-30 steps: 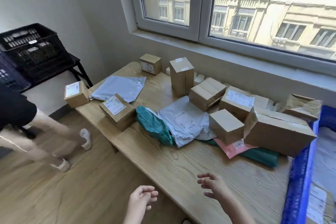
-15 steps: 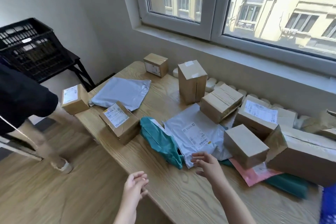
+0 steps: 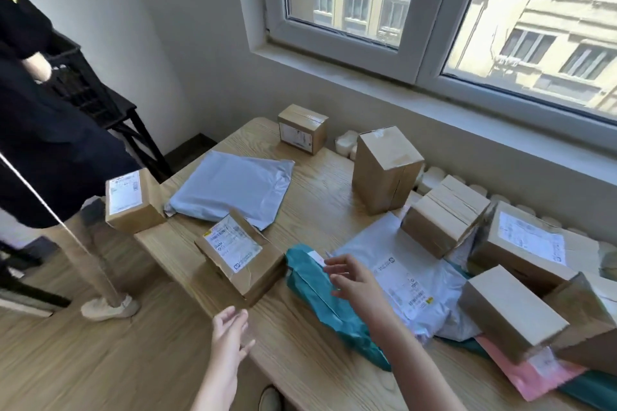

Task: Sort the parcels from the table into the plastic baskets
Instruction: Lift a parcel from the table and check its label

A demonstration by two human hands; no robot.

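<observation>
Teal plastic mailer [image 3: 314,297], lying crumpled near the front edge of the desk [image 3: 320,197]; its far end runs under a white labelled mailer [image 3: 384,243].

Right hand [image 3: 357,280] hovers over the teal mailer with fingers spread and nothing in its grasp. Cannot tell whether the fingertips are touching the film or just above it. Left hand [image 3: 230,330] is lower, off the desk's front edge just below a labelled cardboard box [image 3: 238,255]. Its fingers are loose and apart, and it holds nothing.

Handling, judged:
- The teal mailer looks soft, limp and probably light. The film is slick, so a flat palm may skid on it.
- Best to pinch a gathered fold, or close the fingers round the bulkier middle. It should sag at both ends.
- The pinned end will likely drag the white mailer along, so lift from the near, free end.
- The boxes around it are stiff and would take a grip on opposite faces. The labelled one has torn tape on its front face.

Only one basket is visible, a black crate [image 3: 80,87] at far left. It is well apart from the desk and mostly hidden behind another person [image 3: 43,150] in dark clothes.
</observation>
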